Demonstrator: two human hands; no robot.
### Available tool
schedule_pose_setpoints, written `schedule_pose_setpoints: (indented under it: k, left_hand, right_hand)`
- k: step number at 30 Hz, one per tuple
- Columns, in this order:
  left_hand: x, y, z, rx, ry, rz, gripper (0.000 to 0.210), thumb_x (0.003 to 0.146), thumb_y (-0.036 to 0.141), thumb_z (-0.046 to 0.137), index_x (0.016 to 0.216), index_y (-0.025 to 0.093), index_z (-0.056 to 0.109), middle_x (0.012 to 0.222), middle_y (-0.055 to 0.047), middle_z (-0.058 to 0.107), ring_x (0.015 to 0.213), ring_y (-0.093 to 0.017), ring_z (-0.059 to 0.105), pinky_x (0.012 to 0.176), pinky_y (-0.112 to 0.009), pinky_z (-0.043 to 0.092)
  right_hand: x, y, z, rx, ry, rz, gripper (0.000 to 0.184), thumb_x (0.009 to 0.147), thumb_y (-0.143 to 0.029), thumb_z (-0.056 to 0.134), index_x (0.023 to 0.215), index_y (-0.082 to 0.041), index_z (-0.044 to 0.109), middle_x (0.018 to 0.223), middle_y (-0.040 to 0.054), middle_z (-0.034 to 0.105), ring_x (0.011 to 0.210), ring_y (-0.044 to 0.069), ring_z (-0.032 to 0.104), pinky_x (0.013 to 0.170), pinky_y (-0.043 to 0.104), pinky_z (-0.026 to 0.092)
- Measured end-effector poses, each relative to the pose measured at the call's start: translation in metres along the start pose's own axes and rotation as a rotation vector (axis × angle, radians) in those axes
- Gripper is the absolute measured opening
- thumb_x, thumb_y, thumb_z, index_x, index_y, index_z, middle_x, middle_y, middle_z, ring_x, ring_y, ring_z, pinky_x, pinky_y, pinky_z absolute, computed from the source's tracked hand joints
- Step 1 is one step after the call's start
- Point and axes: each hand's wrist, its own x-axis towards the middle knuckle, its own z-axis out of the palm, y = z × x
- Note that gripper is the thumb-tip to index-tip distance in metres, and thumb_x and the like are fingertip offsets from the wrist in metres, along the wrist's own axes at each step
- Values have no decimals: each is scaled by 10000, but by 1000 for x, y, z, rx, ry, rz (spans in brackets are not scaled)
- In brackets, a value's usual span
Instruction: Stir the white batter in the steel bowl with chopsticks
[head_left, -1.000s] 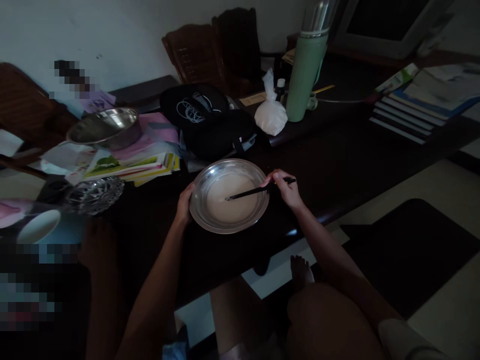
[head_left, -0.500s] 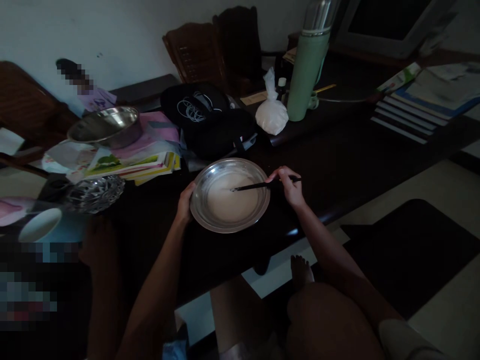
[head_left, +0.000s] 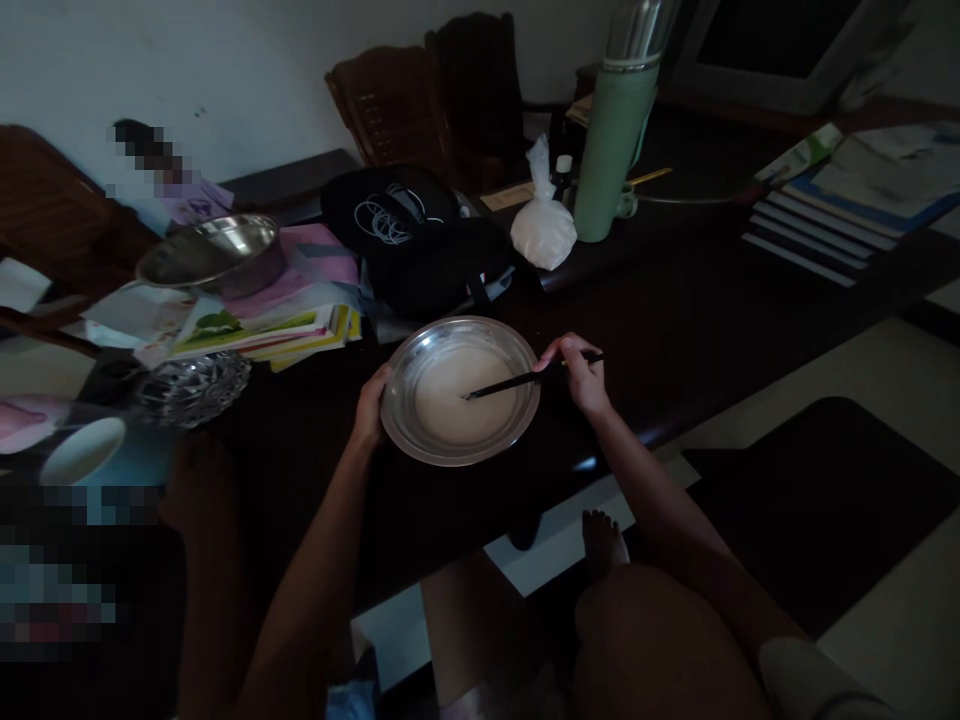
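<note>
A shallow steel bowl (head_left: 405, 420) sits on the dark table (head_left: 675, 330) in front of me, holding a pale, creamy batter (head_left: 450, 405). My left hand (head_left: 370, 408) grips the bowl's left rim. My right hand (head_left: 581, 372) is at the bowl's right rim, closed on dark chopsticks (head_left: 504, 384) whose tips dip into the batter near its middle.
A black bag (head_left: 420, 240) lies behind the bowl, beside a knotted plastic bag of white powder (head_left: 542, 228) and a green thermos (head_left: 611, 150). At left are stacked books (head_left: 259, 330), another steel bowl (head_left: 214, 255), a glass dish (head_left: 191, 385) and a white cup (head_left: 79, 450). More books (head_left: 832, 220) lie at right.
The chopstick tips have circled in the batter, from lower left up toward the far side and back to the middle. My left hand has stayed on the rim.
</note>
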Motion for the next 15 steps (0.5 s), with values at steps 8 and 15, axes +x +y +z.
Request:
schedule_pose_setpoints:
  k: [8,15]
  left_hand:
    - [1,-1,0,-3,-6,14,343,636,479,760,773,176,673,688,-18,680,905,-270,684,746,-319,533]
    - [0,1,1,11,40,18,321,635,460,768,759,177,681,663,9,665,750,-217,669,653,-282,508]
  right_hand:
    - [1,1,-1,-86,16,-60,414,954,-517,509,724,-238,711,702,10,718,723,171,674,749,342,524]
    - [1,-1,1,-58,-71,-18,433,937,-559,513,724,-236,708,643,7,699,712,185,683,728,349,538]
